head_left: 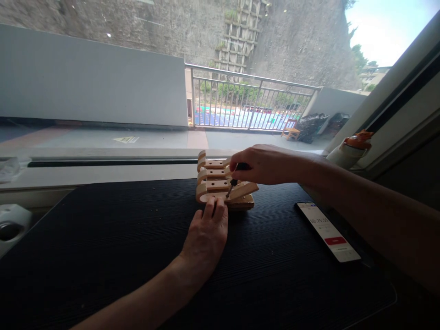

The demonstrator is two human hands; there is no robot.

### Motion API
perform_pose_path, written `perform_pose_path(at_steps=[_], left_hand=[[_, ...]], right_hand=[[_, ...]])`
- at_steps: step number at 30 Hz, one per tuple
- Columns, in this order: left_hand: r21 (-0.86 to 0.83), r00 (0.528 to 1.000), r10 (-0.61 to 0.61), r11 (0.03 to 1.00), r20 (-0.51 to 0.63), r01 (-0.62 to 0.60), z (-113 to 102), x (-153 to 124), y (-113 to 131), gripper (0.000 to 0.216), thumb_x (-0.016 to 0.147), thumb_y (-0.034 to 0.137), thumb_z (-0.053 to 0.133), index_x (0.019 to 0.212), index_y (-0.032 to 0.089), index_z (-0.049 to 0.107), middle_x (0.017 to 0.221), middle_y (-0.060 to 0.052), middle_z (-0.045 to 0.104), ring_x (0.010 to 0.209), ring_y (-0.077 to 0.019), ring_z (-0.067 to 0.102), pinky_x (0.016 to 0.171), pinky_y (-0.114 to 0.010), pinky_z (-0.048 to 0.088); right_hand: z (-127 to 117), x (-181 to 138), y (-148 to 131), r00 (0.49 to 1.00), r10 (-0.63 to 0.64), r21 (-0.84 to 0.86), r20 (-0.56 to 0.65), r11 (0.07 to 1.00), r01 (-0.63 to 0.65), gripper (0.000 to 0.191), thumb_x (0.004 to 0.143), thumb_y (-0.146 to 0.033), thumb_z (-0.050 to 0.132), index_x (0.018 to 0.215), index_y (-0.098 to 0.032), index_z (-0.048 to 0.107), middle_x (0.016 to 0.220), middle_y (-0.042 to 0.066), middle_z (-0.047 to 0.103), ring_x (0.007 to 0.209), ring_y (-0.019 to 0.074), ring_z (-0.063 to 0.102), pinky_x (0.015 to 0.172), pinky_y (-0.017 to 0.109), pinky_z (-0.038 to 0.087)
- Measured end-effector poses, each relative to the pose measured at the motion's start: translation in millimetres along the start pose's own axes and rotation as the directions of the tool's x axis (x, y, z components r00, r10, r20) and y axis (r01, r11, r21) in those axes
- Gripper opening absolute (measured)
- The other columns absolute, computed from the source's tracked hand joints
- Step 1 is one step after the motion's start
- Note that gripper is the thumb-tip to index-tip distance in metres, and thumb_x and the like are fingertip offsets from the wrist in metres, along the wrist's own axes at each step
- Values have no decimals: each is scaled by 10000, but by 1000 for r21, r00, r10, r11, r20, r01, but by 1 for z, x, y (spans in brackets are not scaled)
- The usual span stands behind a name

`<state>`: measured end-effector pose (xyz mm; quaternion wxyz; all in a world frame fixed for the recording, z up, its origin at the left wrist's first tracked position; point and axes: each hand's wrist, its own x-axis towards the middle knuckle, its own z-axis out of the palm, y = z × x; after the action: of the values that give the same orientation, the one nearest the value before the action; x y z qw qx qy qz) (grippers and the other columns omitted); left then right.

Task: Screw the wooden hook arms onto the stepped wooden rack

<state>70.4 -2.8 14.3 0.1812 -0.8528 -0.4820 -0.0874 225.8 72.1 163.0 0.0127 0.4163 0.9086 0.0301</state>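
Observation:
Several curved light-wood hooks [213, 184] with dark holes lie in a row on a flat wooden block [245, 203] at the far side of the table. My right hand [263, 164] is closed round the dark handle of a screwdriver [233, 183]. The screwdriver's shaft slants down, its tip at the nearest hook. My left hand [208, 229] comes from the front, its fingertips gripping the near edge of that same hook beside the tip. Its thumb is mostly hidden. Any screw under the tip is too small to make out.
The black table [137, 243] bears a phone [328, 231] with a running timer, right of the hooks. A bottle with an orange figure on top [354, 146] stands by the window frame. At the left edge is a white object [13, 227]. Window glass closes off the far side.

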Motion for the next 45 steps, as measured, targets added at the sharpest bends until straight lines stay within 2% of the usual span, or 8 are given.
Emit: perform_pose_path(at_steps=[6, 15, 20, 24, 30, 37, 42, 45], left_hand=[[-5, 1000, -2, 1000, 11, 2, 0, 0, 1, 458, 819, 166, 421, 1268, 74, 415, 1337, -151, 393, 1211, -295, 337, 838, -380, 455], [-7, 1000, 3, 1000, 21, -2, -2, 0, 1, 466, 819, 188, 436, 1266, 56, 412, 1337, -160, 386, 1212, -309, 335, 850, -387, 450], [9, 1000, 8, 1000, 10, -8, -2, 0, 0, 462, 822, 177, 431, 1272, 75, 409, 1340, -155, 386, 1209, -299, 339, 849, -377, 450], [7, 1000, 9, 1000, 10, -9, 0, 0, 1, 455, 825, 190, 428, 1266, 77, 418, 1332, -151, 397, 1204, -305, 347, 846, -380, 453], [5, 1000, 8, 1000, 20, -8, -1, 1, 1, 461, 820, 198, 445, 1261, 64, 423, 1326, -159, 405, 1204, -305, 350, 843, -378, 458], [5, 1000, 6, 1000, 21, -6, 0, 1, 0, 476, 815, 195, 458, 1268, 56, 413, 1343, -167, 385, 1207, -307, 346, 841, -385, 461], [2, 1000, 8, 1000, 28, -8, 1, 0, 1, 477, 818, 197, 454, 1269, 50, 411, 1342, -166, 384, 1213, -314, 338, 837, -384, 464], [3, 999, 9, 1000, 33, -10, 1, 1, 1, 479, 818, 200, 452, 1270, 47, 408, 1338, -168, 388, 1212, -315, 339, 838, -384, 463]], right_hand=[[0, 3, 1, 998, -68, 67, 13, 995, 67, 256, 787, -358, 449, 900, -227, 639, 704, 6, 606, 560, 91, 428, 554, 236, 274], [2, 0, 2, 1000, 8, 82, 11, 997, -9, 298, 792, -403, 442, 869, -196, 641, 717, 27, 609, 572, 93, 441, 548, 235, 279], [-4, 0, 3, 999, -23, 60, 25, 998, 21, 315, 785, -412, 454, 981, -238, 628, 717, 10, 619, 569, 98, 447, 557, 243, 265], [0, 3, 3, 992, -101, 110, 71, 990, 93, 263, 807, -358, 422, 876, -217, 634, 732, 8, 623, 577, 89, 448, 578, 240, 284], [7, 5, 2, 999, -28, 61, 19, 998, 27, 314, 817, -406, 397, 807, -184, 618, 678, 21, 587, 550, 89, 408, 549, 241, 271], [0, 0, 2, 1000, -12, 51, 23, 999, 11, 301, 784, -433, 454, 967, -258, 617, 711, -4, 606, 548, 88, 433, 533, 235, 261], [0, 1, 2, 994, -100, 82, 43, 992, 96, 251, 806, -362, 425, 847, -223, 630, 725, -2, 613, 563, 80, 426, 558, 231, 276], [4, 3, 2, 996, -83, 75, 16, 994, 82, 264, 813, -369, 413, 820, -204, 618, 725, 9, 608, 564, 80, 417, 564, 228, 281]])
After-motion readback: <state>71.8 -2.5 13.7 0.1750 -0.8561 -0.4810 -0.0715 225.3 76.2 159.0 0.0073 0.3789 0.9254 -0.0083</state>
